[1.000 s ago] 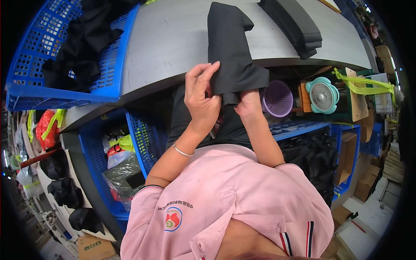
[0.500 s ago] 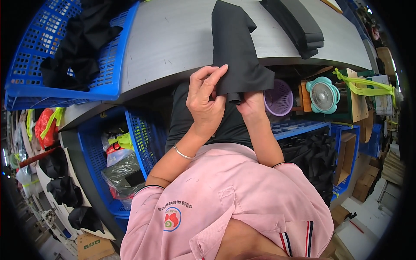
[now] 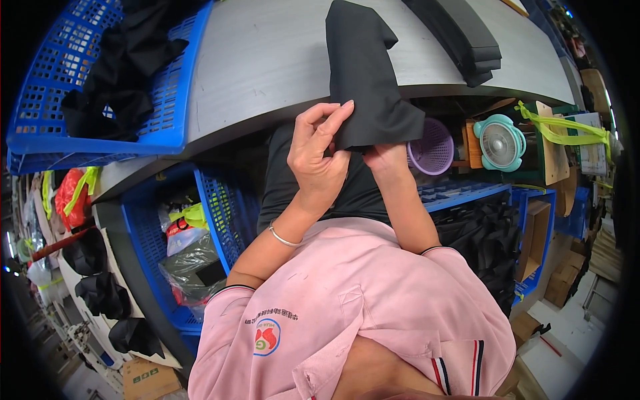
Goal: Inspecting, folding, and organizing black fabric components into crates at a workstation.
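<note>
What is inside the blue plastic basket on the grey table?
The blue plastic basket holds dark black fabric pieces, piled loosely. Whatever lies beneath them is covered.

right hand (image 3: 385, 159) mostly hidden under the black fabric piece (image 3: 365, 73), blue basket (image 3: 113, 80) at far left cut off by the edge, black stack (image 3: 460, 37) at far right cropped
</note>
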Demonstrator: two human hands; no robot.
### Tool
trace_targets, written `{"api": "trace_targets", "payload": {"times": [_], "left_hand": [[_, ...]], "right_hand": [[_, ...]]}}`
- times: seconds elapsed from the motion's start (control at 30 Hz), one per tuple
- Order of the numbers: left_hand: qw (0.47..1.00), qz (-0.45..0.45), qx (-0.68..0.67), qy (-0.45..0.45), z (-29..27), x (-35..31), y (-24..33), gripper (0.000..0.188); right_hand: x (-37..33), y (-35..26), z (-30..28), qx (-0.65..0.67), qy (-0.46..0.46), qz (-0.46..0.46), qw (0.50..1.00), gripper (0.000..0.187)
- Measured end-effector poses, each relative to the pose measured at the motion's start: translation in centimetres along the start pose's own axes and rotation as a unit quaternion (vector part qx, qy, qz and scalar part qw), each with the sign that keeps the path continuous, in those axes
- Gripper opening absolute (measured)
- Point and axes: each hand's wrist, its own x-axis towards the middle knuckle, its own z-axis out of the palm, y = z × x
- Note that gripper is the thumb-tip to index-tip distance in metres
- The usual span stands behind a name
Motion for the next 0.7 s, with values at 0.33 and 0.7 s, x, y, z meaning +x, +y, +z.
{"api": "trace_targets", "payload": {"times": [0.33, 0.7], "left_hand": [[1.000, -0.009, 0.009, -0.003, -0.8, 0.2, -1.4, 0.065], [0.998, 0.003, -0.024, -0.055, -2.6, 0.6, -3.5, 0.059]], "right_hand": [[0.6, 0.9, 0.4, -0.052, 0.072, -0.027, 0.996, 0.044], [3.3, 3.9, -1.1, -0.135, 0.079, -0.099, 0.983, 0.046]]}}
